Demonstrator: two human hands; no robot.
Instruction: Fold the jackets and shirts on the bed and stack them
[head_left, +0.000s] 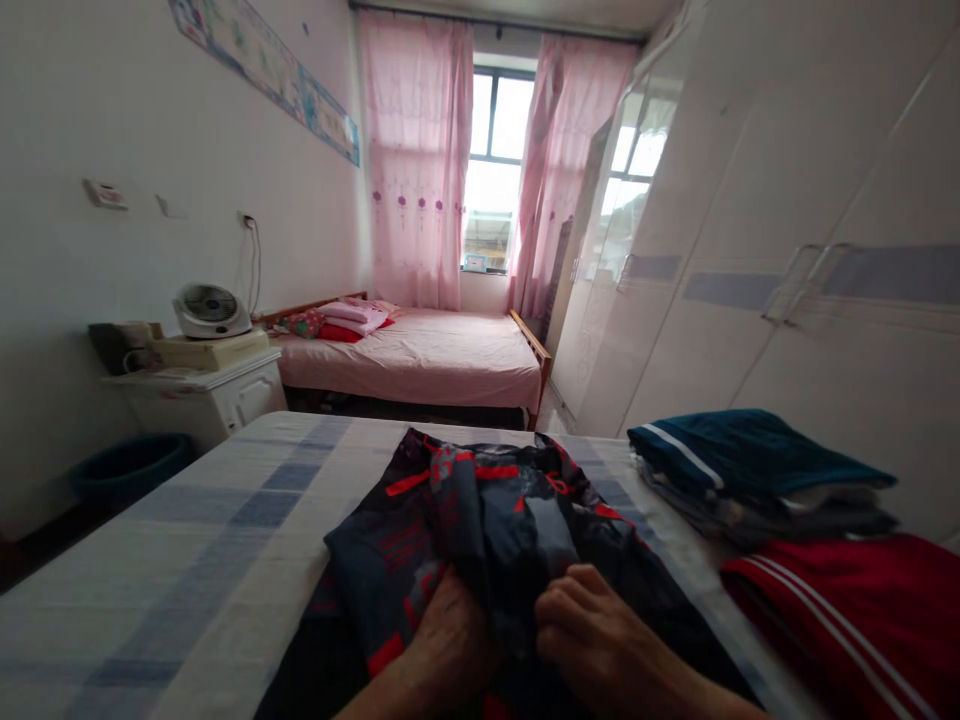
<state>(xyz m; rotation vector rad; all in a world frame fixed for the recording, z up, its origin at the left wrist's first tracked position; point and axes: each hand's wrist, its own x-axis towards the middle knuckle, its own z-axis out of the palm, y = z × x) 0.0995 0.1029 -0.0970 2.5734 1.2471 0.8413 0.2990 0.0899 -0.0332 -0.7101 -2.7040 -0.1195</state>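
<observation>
A dark garment (pixel 517 510) with red and grey print, perhaps a jacket or shirt, lies spread on the bed before me. My left hand (pixel 454 620) is on its middle, the fingertips tucked into a fold and partly hidden by cloth. Close by on the right, my right hand (pixel 577 615) has curled fingers pinching the fabric. Some cloth bunches up between both hands. Nearest to my right arm is a folded red garment (pixel 862 600) with white stripes. Beyond it sits a stack of folded clothes with a teal garment (pixel 757 455) on top.
The near bed (pixel 217 540) has a white and blue striped sheet. Past its foot stands another bed (pixel 427 350) with pink bedding. White wardrobes (pixel 750 200) line the right side. A nightstand (pixel 232 395) bearing a small fan (pixel 211 310) and a teal bin (pixel 131 468) are at left.
</observation>
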